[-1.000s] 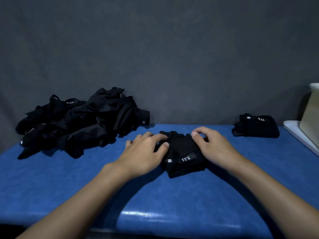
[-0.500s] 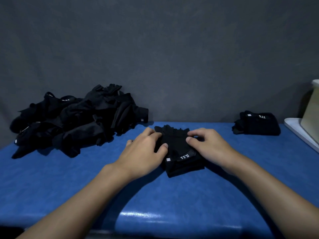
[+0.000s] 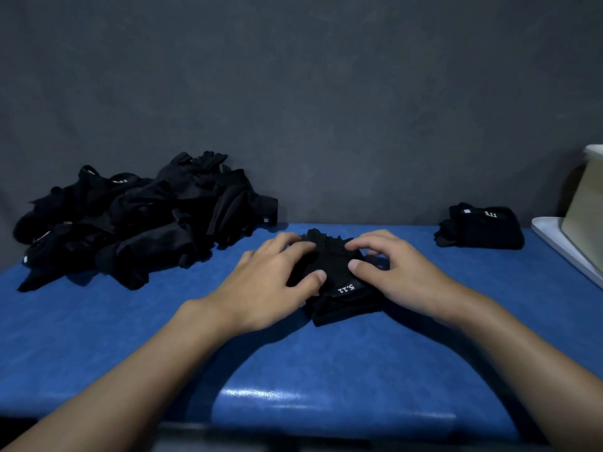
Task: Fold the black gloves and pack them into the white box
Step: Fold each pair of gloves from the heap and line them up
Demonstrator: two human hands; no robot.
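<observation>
A black glove pair with a "5.11" label lies on the blue table, mid-table. My left hand lies over its left part, fingers across the top and thumb pinching the cloth. My right hand arches over its right side, thumb on top beside the left thumb and fingertips curled at the far edge. The glove's finger ends bunch up between my two hands. The white box stands at the right edge, partly cut off.
A loose pile of black gloves fills the table's far left. One folded black pair sits far right, beside a flat white lid under the box. A dark grey backdrop rises behind the table.
Both hands have slid toward the glove's far end, and the right thumb has moved in next to the left thumb. The glove's far end is bunched up more than before.
</observation>
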